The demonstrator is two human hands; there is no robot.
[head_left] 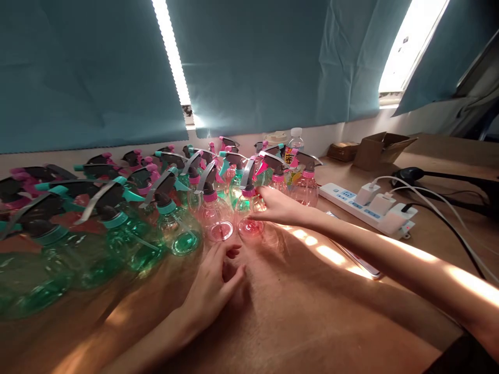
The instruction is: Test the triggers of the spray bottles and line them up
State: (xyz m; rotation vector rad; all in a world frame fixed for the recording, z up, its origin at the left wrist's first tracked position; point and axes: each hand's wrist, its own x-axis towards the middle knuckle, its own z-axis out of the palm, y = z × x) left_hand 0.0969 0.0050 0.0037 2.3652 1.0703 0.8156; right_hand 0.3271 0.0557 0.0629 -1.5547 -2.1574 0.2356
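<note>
My right hand [273, 206] reaches in from the right, its fingers around the side of a clear pink spray bottle [248, 227] with a pink collar and dark trigger head. The bottle stands upright on the brown table covering, at the front of a cluster. My left hand [214, 274] rests low on the table, fingers loosely bent and apart, with nothing in it. Just beyond its fingertips stands another pink spray bottle [215, 215]. To its left is a green spray bottle [179, 231] with a teal collar.
Several more green spray bottles [132, 241] crowd the left side. At right lie a white power strip [351, 201] with chargers and cables, a phone [364, 265] and a black object [448, 184]. An open cardboard box [374, 153] and a water bottle [296, 139] stand behind.
</note>
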